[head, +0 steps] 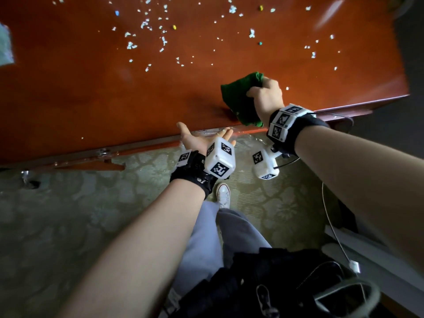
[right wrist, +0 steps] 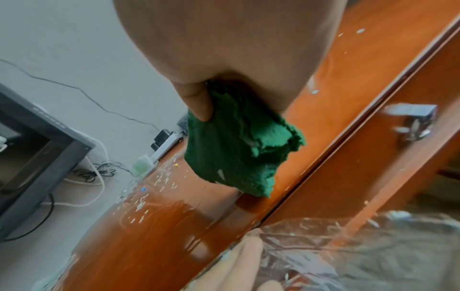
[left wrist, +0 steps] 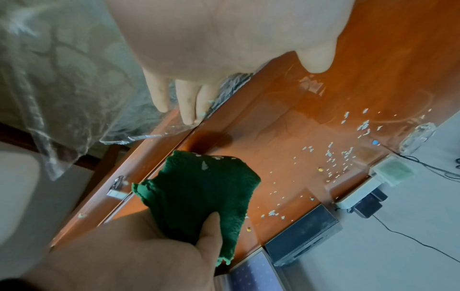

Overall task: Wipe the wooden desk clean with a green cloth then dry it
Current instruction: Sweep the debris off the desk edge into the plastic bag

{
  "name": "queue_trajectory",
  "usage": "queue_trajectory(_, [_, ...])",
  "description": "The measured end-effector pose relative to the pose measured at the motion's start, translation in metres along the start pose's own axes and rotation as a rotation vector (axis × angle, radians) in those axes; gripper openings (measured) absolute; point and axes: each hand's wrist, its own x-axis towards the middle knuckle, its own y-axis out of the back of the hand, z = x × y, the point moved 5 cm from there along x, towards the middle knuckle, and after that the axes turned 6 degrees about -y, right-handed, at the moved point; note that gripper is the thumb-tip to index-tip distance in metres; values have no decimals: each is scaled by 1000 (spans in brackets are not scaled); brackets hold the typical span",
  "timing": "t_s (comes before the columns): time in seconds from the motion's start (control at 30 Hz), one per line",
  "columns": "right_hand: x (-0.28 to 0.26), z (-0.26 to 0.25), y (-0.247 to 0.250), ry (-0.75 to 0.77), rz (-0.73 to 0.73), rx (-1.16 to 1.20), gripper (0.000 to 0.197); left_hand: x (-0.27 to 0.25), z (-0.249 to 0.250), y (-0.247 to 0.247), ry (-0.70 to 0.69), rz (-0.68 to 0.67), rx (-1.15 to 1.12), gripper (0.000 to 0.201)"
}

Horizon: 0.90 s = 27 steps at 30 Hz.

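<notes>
My right hand (head: 266, 95) grips a bunched green cloth (head: 238, 99) over the front edge of the orange-brown wooden desk (head: 91, 88). The cloth's lower corner (right wrist: 259, 189) touches the desk top there, and a few white scraps cling to the cloth (left wrist: 199, 193). My left hand (head: 202, 138) lies palm up and open just below the desk edge, left of the cloth. Its fingers (left wrist: 185, 102) reach the edge, and a clear plastic sheet (left wrist: 74, 98) hangs under them. White paper scraps (head: 146, 24) and a few coloured bits litter the far desk top.
A power strip with adapters (left wrist: 358, 195) and a dark box (left wrist: 303, 226) line the desk's back edge by the wall. A monitor (right wrist: 32, 157) stands there too. Metal drawer handles (right wrist: 413, 122) stick out below the front edge. Patterned carpet (head: 68, 214) lies underfoot.
</notes>
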Motion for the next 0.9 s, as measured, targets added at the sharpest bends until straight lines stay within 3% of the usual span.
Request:
queue_trajectory(0.17, [5, 7, 19, -20, 61, 34, 11, 16, -7, -4, 30, 24, 31, 119])
queue_trajectory(0.43, [17, 14, 59, -68, 184, 88, 17, 19, -28, -31, 161, -36, 53, 121])
queue_trajectory(0.73, [44, 18, 143, -44, 358, 123, 20, 45, -62, -53, 99, 13, 68, 117])
queue_trajectory(0.9, [76, 13, 198, -8, 442, 78, 28, 59, -79, -59, 7, 141, 63, 113])
